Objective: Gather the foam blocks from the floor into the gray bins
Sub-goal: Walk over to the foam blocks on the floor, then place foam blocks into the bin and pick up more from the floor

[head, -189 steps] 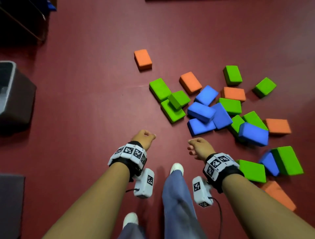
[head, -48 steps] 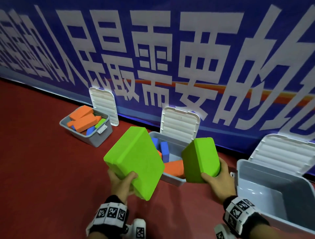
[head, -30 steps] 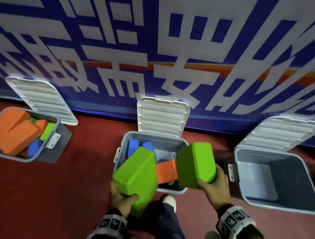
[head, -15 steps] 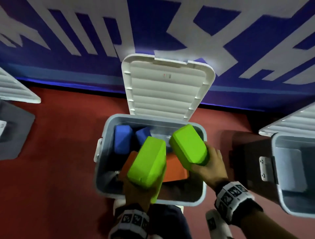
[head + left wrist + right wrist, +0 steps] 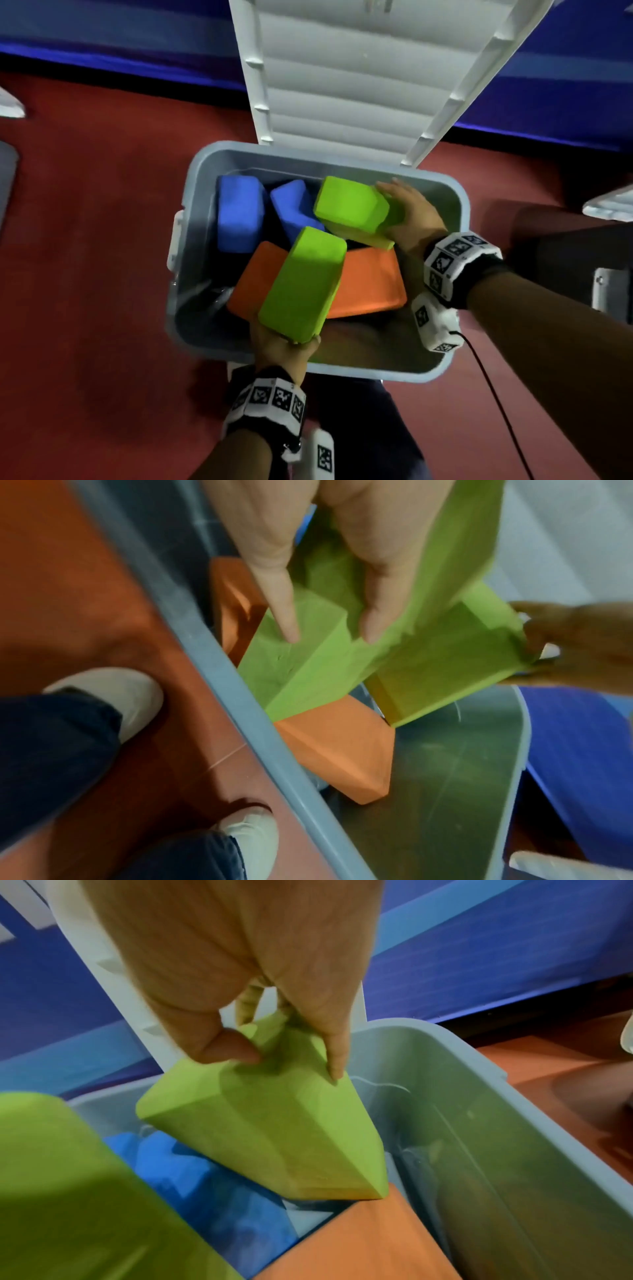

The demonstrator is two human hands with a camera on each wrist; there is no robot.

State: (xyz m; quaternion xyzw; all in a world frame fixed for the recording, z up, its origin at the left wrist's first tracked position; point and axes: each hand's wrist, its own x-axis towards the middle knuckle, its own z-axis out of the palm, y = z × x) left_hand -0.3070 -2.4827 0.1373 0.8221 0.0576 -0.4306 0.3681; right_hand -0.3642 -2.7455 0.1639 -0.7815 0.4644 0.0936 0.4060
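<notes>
An open gray bin (image 5: 191, 240) sits right below me with its white lid (image 5: 359, 78) propped up against the wall. Inside lie two blue foam blocks (image 5: 239, 212) and an orange block (image 5: 370, 284). My left hand (image 5: 281, 346) grips the near end of a green foam block (image 5: 305, 284) that slants over the orange one, also seen in the left wrist view (image 5: 301, 664). My right hand (image 5: 411, 216) grips a second green block (image 5: 352, 205) low inside the bin, its corner touching the orange block (image 5: 369, 1240) in the right wrist view (image 5: 274, 1131).
Red floor surrounds the bin. A second gray bin (image 5: 609, 294) stands at the right edge, and part of another shows at the far left (image 5: 7, 171). A blue banner wall (image 5: 102, 34) runs behind. My white shoes (image 5: 116, 696) stand just in front of the bin.
Both hands have lowered their green blocks down into the bin. The view has closed in on the bin, and the right block now touches the orange block.
</notes>
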